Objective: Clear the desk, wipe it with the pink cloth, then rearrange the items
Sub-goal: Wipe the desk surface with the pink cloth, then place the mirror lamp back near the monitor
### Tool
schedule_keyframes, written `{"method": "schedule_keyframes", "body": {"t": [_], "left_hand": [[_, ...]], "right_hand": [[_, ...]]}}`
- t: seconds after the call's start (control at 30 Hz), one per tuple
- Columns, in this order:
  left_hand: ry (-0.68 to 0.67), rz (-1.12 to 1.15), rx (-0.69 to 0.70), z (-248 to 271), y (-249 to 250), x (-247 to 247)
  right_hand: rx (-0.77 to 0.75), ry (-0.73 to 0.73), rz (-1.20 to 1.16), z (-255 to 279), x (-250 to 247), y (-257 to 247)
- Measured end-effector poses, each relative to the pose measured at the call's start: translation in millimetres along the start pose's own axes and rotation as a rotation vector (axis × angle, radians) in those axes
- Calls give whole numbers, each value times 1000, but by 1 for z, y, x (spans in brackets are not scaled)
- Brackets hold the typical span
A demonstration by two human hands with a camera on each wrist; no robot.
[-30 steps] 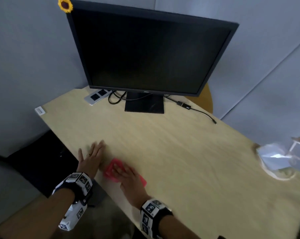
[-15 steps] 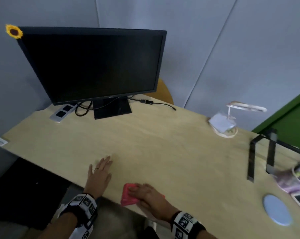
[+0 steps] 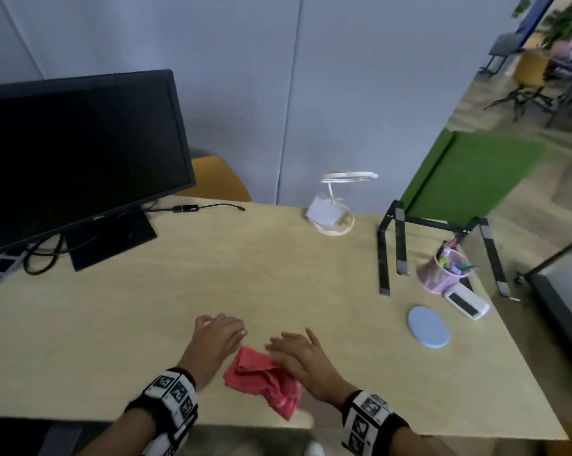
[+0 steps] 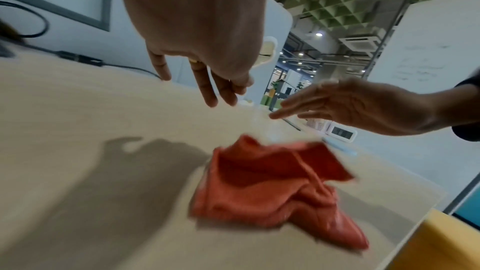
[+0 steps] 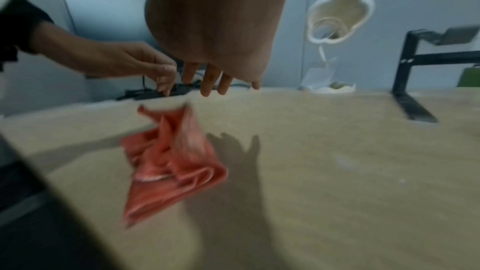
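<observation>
The pink cloth (image 3: pixel 263 376) lies crumpled on the light wooden desk (image 3: pixel 212 278) near its front edge, also seen in the left wrist view (image 4: pixel 270 184) and the right wrist view (image 5: pixel 168 159). My left hand (image 3: pixel 217 337) hovers just left of the cloth with relaxed fingers and holds nothing. My right hand (image 3: pixel 297 353) hovers over the cloth's right side, fingers straight and spread, lifted clear of the cloth in the wrist views (image 5: pixel 213 81). Both hands cast shadows on the desk.
A black monitor (image 3: pixel 77 149) with cables stands at the back left. At the right stand a white lamp (image 3: pixel 335 205), a black laptop stand (image 3: pixel 435 245), a pink pen cup (image 3: pixel 444 269), a small white device (image 3: pixel 465 302) and a blue round pad (image 3: pixel 428 326).
My right hand has come off the cloth, which now lies loose and crumpled. Both hands have lifted from the desk and shifted right. The head view has swung to the right.
</observation>
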State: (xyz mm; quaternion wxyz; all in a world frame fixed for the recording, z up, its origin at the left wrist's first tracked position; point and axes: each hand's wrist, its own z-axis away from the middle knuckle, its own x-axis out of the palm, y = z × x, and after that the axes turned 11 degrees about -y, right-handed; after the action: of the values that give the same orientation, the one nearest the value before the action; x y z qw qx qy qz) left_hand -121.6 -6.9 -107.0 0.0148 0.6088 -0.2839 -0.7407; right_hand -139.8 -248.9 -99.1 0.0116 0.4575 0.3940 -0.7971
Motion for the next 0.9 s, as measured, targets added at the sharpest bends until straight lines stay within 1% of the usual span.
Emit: {"method": "schedule_keyframes", "body": {"t": [0.07, 0.13, 0.23, 0.33, 0.37, 0.43, 0.53, 0.63, 0.73, 0.8, 0.9], "left_hand": [[-12, -64, 51, -26, 18, -4], [-26, -103, 99, -53, 36, -9], [-92, 28, 118, -96, 74, -15], [-69, 189, 161, -137, 110, -12], [-69, 232, 162, -150, 123, -9], [-83, 276, 119, -177, 150, 0], [-134, 278, 76, -209, 188, 12], [-168, 289, 39, -230, 212, 22], [-182, 256, 6, -240, 216, 29], [-184, 215, -25, -245, 209, 29], [-174, 159, -85, -250, 186, 24]], "right_hand": [[29, 114, -109, 12, -23, 13], [47, 228, -121, 23, -47, 29], [127, 419, -93, 49, -86, 67], [251, 613, -144, 80, -122, 111], [287, 668, -163, 90, -133, 125], [345, 742, -205, 104, -153, 151], [372, 799, -243, 110, -175, 172], [306, 828, -262, 91, -195, 172], [247, 795, -301, 48, -213, 161], [217, 752, -355, 10, -225, 153], [250, 684, -386, -48, -242, 147]]}}
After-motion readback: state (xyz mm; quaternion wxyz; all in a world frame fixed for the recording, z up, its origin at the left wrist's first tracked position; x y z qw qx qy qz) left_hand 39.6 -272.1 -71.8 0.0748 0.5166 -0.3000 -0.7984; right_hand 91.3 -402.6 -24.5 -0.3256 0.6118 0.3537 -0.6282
